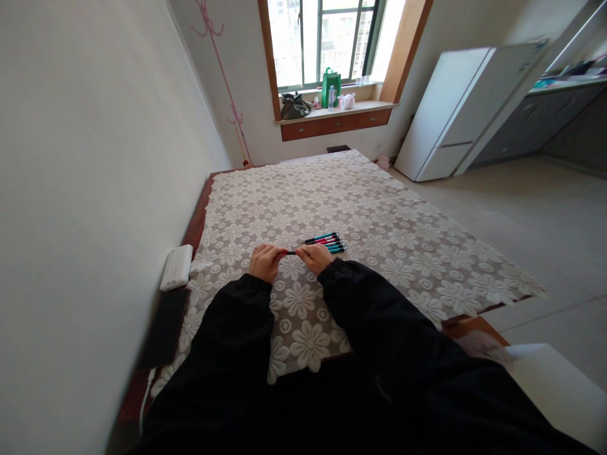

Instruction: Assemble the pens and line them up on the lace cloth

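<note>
**Two hands on one pen above a lace-covered table**

A left hand (pixel 266 261) and a right hand (pixel 313 257), both in black sleeves, pinch opposite ends of a thin dark pen (pixel 290 252) held level just above the white floral lace tablecloth (pixel 379 221). A small bundle of red and teal pens (pixel 327 242) lies just beyond the right hand. A white rectangular power bank (pixel 176 267) rests at the table's left edge.

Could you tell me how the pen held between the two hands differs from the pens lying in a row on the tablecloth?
The held pen is gripped at both ends by the left hand and the right hand; the row of pens lies untouched on the tablecloth. The held pen is single and mostly hidden by fingers; the row shows several full barrels side by side. Both look slim and dark.
</note>
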The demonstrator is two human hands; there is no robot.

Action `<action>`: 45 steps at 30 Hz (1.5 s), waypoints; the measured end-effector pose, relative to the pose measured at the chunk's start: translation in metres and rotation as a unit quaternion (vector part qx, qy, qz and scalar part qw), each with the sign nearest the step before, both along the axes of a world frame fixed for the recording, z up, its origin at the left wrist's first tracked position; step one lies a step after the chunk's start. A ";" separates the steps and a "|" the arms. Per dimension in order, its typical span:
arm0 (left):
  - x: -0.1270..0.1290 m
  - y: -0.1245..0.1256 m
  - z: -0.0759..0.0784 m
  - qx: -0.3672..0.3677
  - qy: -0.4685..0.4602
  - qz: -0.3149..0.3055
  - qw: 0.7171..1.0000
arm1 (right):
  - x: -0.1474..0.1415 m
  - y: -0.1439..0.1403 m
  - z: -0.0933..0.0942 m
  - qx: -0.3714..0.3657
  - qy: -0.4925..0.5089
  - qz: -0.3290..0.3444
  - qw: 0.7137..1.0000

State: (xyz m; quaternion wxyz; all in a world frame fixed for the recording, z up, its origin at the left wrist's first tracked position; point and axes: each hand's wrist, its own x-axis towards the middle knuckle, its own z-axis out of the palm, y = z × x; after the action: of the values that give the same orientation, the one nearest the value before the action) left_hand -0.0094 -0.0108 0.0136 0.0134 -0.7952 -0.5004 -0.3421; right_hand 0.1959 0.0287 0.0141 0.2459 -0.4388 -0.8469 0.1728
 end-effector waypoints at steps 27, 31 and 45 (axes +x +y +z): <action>0.009 -0.001 -0.003 -0.039 -0.067 -0.054 0.995 | 0.063 0.017 0.039 -0.016 0.500 -0.001 0.866; 0.009 0.003 -0.007 -0.061 -0.045 -0.040 0.996 | 0.092 0.017 0.031 0.041 0.388 -0.001 0.921; 0.007 0.008 -0.013 -0.116 -0.010 -0.063 0.991 | 0.074 0.007 -0.017 0.184 -0.030 0.153 0.970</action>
State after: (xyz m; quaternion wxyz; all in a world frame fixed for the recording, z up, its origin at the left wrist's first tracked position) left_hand -0.0021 -0.0025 0.0003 -0.1055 -0.8179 -0.4857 -0.2898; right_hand 0.2696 0.0353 -0.0032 0.2672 -0.2562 -0.9283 0.0364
